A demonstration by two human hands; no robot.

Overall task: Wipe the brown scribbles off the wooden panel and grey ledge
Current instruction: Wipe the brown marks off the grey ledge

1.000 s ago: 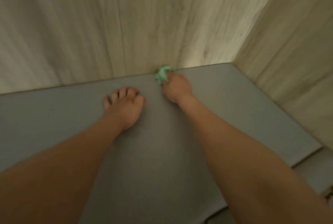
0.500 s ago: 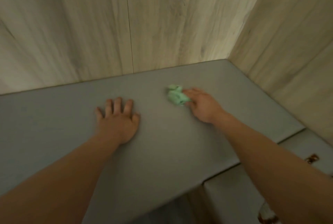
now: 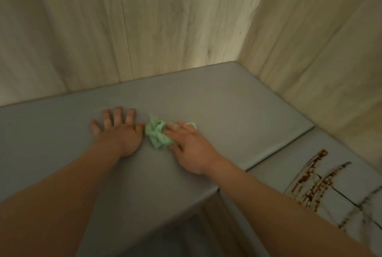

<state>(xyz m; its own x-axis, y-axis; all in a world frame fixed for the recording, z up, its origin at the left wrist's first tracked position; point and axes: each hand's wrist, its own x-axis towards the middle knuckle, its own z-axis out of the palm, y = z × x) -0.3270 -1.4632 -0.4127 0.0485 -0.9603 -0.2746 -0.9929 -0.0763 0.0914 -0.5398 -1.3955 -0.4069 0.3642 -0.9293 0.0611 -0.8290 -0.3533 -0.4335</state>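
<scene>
**Green cloth under the right hand, brown marks off to its right**

Green cloth [image 3: 157,136] lies crumpled on the grey ledge [image 3: 227,101], between the two hands and touching both. The right hand [image 3: 191,148] lies on its right half, fingers [image 3: 175,127] fairly straight and close together, pressing it down. Whether the thumb hooks the near edge I cannot tell. The left hand [image 3: 119,132] rests flat just left of the cloth with its fingers [image 3: 117,116] spread, holding nothing.

The only brown scribbles [image 3: 310,182] in view are not under the cloth. They sit on a lower grey surface [image 3: 275,172], well to the right of the right hand and nearer the person, beyond the ledge's edge. The band of marks runs roughly away from the person, slanting right at its far end. The wooden panel [image 3: 165,29] behind shows no marks that I can make out.

The right hand is plainly the nearer one. The coming move, as I judge it, is to carry the cloth rightward and down over the step, then rub along the band's length.
</scene>
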